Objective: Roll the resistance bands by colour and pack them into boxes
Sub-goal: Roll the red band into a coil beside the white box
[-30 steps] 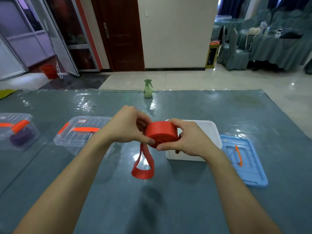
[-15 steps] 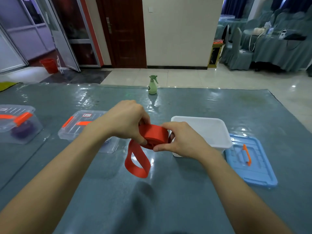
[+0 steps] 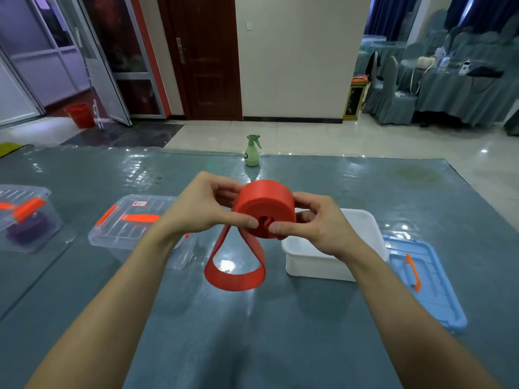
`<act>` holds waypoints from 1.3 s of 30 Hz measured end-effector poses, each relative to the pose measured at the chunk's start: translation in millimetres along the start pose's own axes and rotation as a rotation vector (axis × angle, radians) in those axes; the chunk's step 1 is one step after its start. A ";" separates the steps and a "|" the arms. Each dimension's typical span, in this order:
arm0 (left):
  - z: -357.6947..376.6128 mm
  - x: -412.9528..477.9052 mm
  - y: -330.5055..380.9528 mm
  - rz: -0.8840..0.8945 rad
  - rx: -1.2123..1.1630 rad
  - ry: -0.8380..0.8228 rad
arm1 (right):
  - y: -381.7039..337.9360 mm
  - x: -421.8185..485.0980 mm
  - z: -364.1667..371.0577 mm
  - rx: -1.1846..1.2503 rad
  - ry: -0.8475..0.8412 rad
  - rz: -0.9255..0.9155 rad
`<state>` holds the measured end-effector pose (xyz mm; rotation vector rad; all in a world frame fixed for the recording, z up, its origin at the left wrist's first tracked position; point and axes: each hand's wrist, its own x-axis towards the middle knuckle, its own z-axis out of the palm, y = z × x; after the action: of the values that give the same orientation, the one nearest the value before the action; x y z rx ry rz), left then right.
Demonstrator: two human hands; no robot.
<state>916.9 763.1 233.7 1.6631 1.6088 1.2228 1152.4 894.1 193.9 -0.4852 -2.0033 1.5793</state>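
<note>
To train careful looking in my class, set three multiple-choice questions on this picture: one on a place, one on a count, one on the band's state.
1. Where does the flat blue plastic lid lie?
A. On the grey-blue table, right of the open white plastic box
B. Closed on top of the white box
C. Held up in one hand

2. How many clear plastic boxes with orange latches are in view?
A. One
B. Two
C. Four

3. What state is the red resistance band in?
A. Lying flat and unrolled
B. Mostly rolled, with a loop hanging loose
C. Packed inside a box

Answers:
1 A, the lid lies flat beside the box's right side.
2 B, both stand at the left of the table.
3 B, the left hand and right hand grip the roll while a loop dangles below.
</note>
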 end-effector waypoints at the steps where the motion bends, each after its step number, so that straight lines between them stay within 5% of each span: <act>1: -0.4 3.8 0.5 -0.006 0.078 -0.016 | 2.0 0.4 -1.2 -0.071 -0.035 0.025; 6: 8.2 18.0 9.7 -0.075 0.509 -0.163 | -0.8 10.1 0.5 -0.647 -0.069 0.058; 10: 14.0 25.2 19.3 -0.020 0.895 -0.225 | 4.4 18.4 9.3 -0.642 -0.096 0.023; 17: 12.8 26.9 15.5 0.041 1.049 -0.237 | 18.1 24.8 19.5 -0.660 -0.113 0.009; 24: -15.3 3.9 -14.8 -0.121 0.193 -0.167 | 12.3 19.4 12.5 -0.004 -0.019 0.066; 29: -4.9 -6.2 -20.8 -0.080 -0.122 0.002 | 14.1 25.0 18.3 0.204 0.018 0.054; 32: -8.1 -7.6 -15.4 -0.119 0.113 0.009 | 18.7 22.6 23.0 0.138 -0.133 0.119; 36: -2.4 -4.0 -2.7 -0.063 0.728 -0.091 | 13.6 18.5 22.1 -0.341 -0.180 0.209; 39: 4.7 4.4 9.8 0.037 1.124 -0.177 | 4.9 22.9 35.7 -0.675 -0.189 0.103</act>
<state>925.3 766.8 241.0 2.3071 2.3234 0.0569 1112.3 881.1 187.4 -0.7143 -2.6876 0.9898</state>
